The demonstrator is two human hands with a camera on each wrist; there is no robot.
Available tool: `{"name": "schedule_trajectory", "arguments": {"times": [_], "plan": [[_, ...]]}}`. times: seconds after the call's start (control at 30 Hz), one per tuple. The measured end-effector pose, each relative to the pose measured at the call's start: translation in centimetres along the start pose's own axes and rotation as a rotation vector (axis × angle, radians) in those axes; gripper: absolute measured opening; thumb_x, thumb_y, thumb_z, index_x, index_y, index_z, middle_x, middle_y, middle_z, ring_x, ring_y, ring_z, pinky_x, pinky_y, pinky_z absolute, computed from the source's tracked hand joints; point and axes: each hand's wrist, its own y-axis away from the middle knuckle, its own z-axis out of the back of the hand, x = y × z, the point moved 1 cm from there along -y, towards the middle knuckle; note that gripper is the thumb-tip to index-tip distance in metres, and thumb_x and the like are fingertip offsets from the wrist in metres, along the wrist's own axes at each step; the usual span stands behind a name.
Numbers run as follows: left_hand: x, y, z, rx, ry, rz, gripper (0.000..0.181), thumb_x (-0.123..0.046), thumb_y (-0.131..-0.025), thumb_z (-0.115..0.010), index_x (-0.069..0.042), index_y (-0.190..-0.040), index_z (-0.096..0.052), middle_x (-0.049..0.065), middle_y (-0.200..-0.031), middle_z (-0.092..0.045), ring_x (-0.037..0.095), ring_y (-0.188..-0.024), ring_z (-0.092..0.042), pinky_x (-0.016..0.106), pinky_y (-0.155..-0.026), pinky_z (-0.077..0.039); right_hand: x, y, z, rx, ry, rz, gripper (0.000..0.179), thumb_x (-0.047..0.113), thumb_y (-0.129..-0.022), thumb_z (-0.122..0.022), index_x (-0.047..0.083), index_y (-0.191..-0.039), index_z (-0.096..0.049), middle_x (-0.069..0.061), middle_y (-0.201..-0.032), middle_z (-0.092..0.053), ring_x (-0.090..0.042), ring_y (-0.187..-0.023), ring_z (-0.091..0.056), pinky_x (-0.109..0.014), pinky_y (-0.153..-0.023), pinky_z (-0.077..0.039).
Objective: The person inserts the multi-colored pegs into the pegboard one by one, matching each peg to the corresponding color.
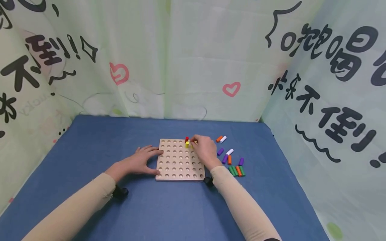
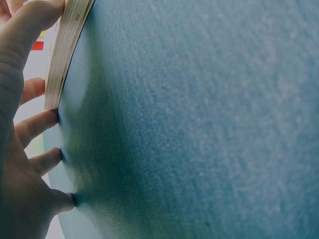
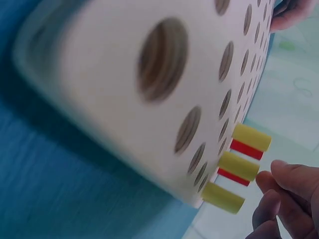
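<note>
The pale wooden pegboard (image 1: 181,166) lies on the blue table, with rows of round holes across its top. My left hand (image 1: 141,161) spreads its thumb and fingers along the board's left edge. In the right wrist view, three yellow pegs (image 3: 238,166) stand in holes at the far corner, with red pegs (image 3: 246,149) behind them. My right hand (image 1: 205,149) is over the board's far right part. Its fingertips (image 3: 279,167) are bent beside the end of the middle yellow peg, and no peg shows between them.
Right of the board lie loose pegs: purple pegs (image 1: 220,151), white pegs (image 1: 230,152), orange pegs (image 1: 230,160) and green pegs (image 1: 233,171). A printed curtain (image 1: 193,67) hangs behind the table (image 1: 169,207) and along both sides.
</note>
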Motion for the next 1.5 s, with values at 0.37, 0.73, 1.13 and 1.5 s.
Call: {"name": "schedule_trajectory", "arguments": {"times": [0.37, 0.73, 1.13, 1.5], "plan": [[0.0, 0.1, 0.0, -0.002, -0.002, 0.007, 0.090, -0.062, -0.085, -0.076, -0.018, -0.158, -0.045, 0.019, -0.164, -0.038, 0.048, -0.154, -0.025, 0.079, -0.116, -0.014, -1.6, 0.7, 1.2, -0.023, 0.064, -0.023, 0.008, 0.023, -0.100, -0.070, 0.016, -0.100, -0.075, -0.003, -0.097, -0.069, -0.019, -0.082, -0.064, -0.037, -0.069, -0.056], [-0.1, -0.2, -0.3, -0.002, 0.000, -0.004, 0.091, -0.064, -0.085, -0.076, -0.018, -0.157, -0.046, 0.019, -0.163, -0.039, 0.049, -0.153, -0.026, 0.080, -0.115, -0.015, -6.1, 2.1, 2.9, 0.002, 0.086, -0.106, 0.013, 0.025, -0.098, -0.070, 0.014, -0.097, -0.076, -0.002, -0.087, -0.070, -0.018, -0.067, -0.061, -0.036, -0.059, -0.050], [-0.4, 0.1, 0.1, -0.005, -0.001, 0.003, 0.089, -0.061, -0.085, -0.078, -0.016, -0.156, -0.047, 0.020, -0.162, -0.040, 0.051, -0.152, -0.026, 0.080, -0.115, -0.014, -10.0, 3.4, 5.0, 0.028, 0.125, -0.217, 0.017, 0.025, -0.099, -0.066, 0.010, -0.098, -0.073, -0.008, -0.090, -0.067, -0.022, -0.072, -0.062, -0.038, -0.062, -0.051], [-0.3, 0.0, 0.0, 0.000, -0.001, 0.011, 0.090, -0.062, -0.085, -0.077, -0.017, -0.156, -0.047, 0.019, -0.163, -0.039, 0.049, -0.153, -0.026, 0.079, -0.115, -0.015, -13.3, 5.0, 6.6, 0.070, 0.127, -0.298, 0.021, 0.024, -0.098, -0.065, 0.006, -0.104, -0.073, -0.012, -0.095, -0.067, -0.026, -0.080, -0.061, -0.040, -0.069, -0.052]]}}
